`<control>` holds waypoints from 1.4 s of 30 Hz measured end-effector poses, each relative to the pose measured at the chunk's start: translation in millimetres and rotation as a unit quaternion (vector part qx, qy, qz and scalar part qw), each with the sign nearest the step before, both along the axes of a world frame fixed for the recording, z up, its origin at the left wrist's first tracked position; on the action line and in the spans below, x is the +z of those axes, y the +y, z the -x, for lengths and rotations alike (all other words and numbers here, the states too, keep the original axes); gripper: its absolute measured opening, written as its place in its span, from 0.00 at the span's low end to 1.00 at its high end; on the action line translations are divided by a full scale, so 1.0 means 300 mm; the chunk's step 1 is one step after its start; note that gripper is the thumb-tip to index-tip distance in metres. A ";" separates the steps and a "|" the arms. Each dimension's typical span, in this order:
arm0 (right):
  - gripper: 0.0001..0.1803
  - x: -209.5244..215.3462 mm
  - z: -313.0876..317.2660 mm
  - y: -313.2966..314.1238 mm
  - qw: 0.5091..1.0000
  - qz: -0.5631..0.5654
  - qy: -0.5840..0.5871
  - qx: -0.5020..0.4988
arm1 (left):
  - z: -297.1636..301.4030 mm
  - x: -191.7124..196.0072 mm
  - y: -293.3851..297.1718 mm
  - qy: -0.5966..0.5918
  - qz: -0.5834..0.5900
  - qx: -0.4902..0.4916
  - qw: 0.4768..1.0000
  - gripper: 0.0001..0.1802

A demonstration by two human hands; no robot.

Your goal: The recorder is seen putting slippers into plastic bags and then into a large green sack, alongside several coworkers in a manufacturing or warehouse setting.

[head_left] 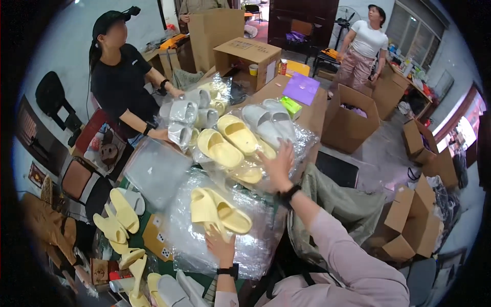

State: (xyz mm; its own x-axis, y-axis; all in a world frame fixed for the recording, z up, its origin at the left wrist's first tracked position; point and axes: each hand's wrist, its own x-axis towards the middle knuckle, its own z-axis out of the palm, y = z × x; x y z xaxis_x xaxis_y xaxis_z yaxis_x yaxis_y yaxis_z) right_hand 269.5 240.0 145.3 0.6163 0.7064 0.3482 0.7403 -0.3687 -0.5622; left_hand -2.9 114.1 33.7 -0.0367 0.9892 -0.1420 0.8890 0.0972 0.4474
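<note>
My left hand (221,249) is closed on the heel end of a pair of yellow slippers (234,216), above a stack of clear plastic bags (192,245). Part of its grip is hidden by the slippers. Farther up the table, my right hand (279,166) is open, fingers spread, at the edge of a bagged pile. In that pile lie yellow slippers (238,134) and grey slippers (258,122). Whether my right fingers touch a slipper or only the plastic, I cannot tell. Across the table, a co-worker's hands hold bagged grey slippers (183,113).
Loose yellow slippers (124,211) and grey slippers (171,292) lie along the table's left and near edges. A purple sheet (302,89) and a green pack (290,107) are at the far right. Open cardboard boxes (350,123) stand on the floor; another person stands behind.
</note>
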 end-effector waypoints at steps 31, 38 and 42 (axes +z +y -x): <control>0.05 -0.381 -0.083 0.174 0.639 -0.160 0.751 0.042 | -0.265 0.106 -0.332 -0.276 0.014 -0.444 0.852 0.24; 0.02 0.057 -0.037 0.173 0.611 -0.131 0.776 0.084 | -0.544 0.075 -0.364 0.010 -0.070 -0.672 0.737 0.29; 0.04 0.258 -0.089 0.104 0.568 -0.113 0.798 0.167 | -0.649 0.069 -0.404 0.133 -0.204 -0.762 0.600 0.28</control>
